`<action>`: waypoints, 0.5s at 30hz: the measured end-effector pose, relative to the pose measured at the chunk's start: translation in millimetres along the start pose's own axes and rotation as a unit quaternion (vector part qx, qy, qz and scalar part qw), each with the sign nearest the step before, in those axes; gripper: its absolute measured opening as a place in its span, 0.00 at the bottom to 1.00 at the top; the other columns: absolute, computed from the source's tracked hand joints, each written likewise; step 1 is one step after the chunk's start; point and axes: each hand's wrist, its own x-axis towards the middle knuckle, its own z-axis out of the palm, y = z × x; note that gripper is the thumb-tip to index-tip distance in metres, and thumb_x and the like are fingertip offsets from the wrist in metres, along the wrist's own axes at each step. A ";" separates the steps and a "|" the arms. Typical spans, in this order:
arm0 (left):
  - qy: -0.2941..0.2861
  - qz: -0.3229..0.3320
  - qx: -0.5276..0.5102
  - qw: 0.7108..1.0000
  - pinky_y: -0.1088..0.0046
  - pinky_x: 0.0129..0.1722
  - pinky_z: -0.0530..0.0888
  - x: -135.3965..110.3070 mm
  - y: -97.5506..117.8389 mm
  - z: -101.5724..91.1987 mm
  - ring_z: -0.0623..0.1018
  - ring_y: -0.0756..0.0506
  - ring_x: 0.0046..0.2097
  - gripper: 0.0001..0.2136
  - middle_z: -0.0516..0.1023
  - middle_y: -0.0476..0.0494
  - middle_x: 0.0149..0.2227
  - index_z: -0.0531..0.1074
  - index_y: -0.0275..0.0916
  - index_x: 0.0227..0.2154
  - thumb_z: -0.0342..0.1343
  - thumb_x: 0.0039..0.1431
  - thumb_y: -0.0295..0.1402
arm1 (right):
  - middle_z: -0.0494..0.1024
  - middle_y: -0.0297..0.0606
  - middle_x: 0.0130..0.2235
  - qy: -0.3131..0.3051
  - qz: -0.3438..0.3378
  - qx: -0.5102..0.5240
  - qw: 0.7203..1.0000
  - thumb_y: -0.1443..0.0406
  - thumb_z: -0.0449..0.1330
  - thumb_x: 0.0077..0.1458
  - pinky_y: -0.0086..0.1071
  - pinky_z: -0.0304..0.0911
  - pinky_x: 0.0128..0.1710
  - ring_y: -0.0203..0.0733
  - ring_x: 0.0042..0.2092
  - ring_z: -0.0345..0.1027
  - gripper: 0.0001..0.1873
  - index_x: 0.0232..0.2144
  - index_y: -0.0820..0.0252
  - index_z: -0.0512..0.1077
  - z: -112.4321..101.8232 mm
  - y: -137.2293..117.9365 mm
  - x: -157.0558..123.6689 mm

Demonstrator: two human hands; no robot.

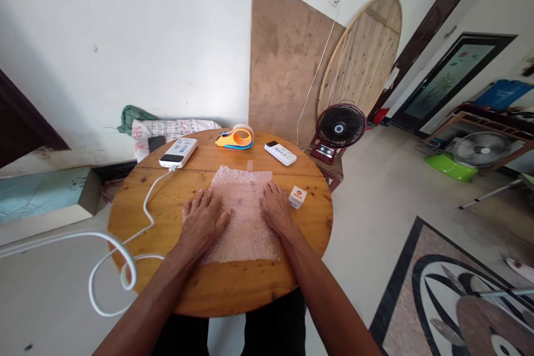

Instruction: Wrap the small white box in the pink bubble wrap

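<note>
A sheet of clear bubble wrap (246, 217) lies flat on the round wooden table (233, 289). On its left edge rests my left hand (204, 219), palm down with the fingers spread. My right hand (276, 208) lies flat along the right edge of the sheet, fingers stretched out. Just right of that hand stands a small white box (297, 197) with orange-red print. Past the sheet's far edge is an orange and blue tape dispenser (236, 138) with a roll of tape. Neither hand grips anything.
A white power bank (179, 153) with a white cable (147, 206) plugged in sits at the left of the table. Another white device (280, 153) lies at the back right. Beyond stand a fan (340, 128), a leaning brown board (287, 55) and a round wooden tabletop (362, 50).
</note>
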 end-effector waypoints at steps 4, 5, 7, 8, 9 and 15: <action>-0.014 0.088 -0.005 0.996 0.51 0.59 0.57 -6.4 16.3 -12.0 0.57 0.34 0.64 0.21 0.61 0.33 0.61 0.66 0.36 0.53 0.45 0.61 0.40 | 0.67 0.49 0.52 0.002 0.000 0.002 1.000 0.66 0.49 0.61 0.40 0.53 0.54 0.47 0.55 0.56 0.15 0.48 0.66 0.65 -2.0 -0.8 -0.4; -0.021 0.125 -0.008 0.992 0.52 0.60 0.56 -9.4 21.3 -13.4 0.56 0.34 0.64 0.21 0.60 0.33 0.62 0.66 0.37 0.53 0.47 0.60 0.40 | 0.67 0.49 0.52 0.006 -0.001 0.001 1.000 0.66 0.49 0.61 0.40 0.53 0.54 0.47 0.55 0.56 0.15 0.48 0.66 0.65 -2.3 -1.0 -0.5; -0.035 0.182 -0.018 0.982 0.51 0.60 0.55 -16.5 29.1 -12.3 0.54 0.33 0.65 0.22 0.56 0.35 0.64 0.66 0.40 0.54 0.50 0.58 0.42 | 0.66 0.50 0.53 0.012 0.001 -0.002 1.000 0.65 0.49 0.60 0.40 0.54 0.54 0.48 0.55 0.56 0.16 0.49 0.66 0.64 -2.7 -1.4 -0.7; -0.043 0.202 -0.024 0.978 0.49 0.60 0.54 -20.3 31.1 -9.8 0.53 0.32 0.65 0.22 0.55 0.36 0.65 0.65 0.43 0.55 0.50 0.58 0.43 | 0.66 0.50 0.53 0.012 0.003 -0.003 1.000 0.66 0.49 0.60 0.40 0.54 0.54 0.48 0.55 0.56 0.16 0.49 0.66 0.64 -2.7 -1.5 -0.7; -0.056 0.214 -0.029 0.975 0.47 0.60 0.53 -24.2 31.7 -6.6 0.52 0.32 0.65 0.23 0.55 0.37 0.65 0.64 0.44 0.56 0.49 0.58 0.44 | 0.66 0.50 0.53 0.011 0.006 -0.003 1.000 0.66 0.49 0.60 0.41 0.54 0.53 0.49 0.55 0.56 0.16 0.50 0.66 0.64 -2.7 -1.6 -0.7; -0.088 0.232 -0.050 0.967 0.45 0.61 0.50 -36.5 21.8 0.7 0.51 0.33 0.66 0.27 0.54 0.39 0.65 0.56 0.45 0.61 0.46 0.60 0.47 | 0.66 0.49 0.53 0.000 0.006 -0.002 1.000 0.65 0.49 0.61 0.41 0.53 0.54 0.48 0.55 0.56 0.16 0.49 0.65 0.64 -1.6 -0.8 -0.8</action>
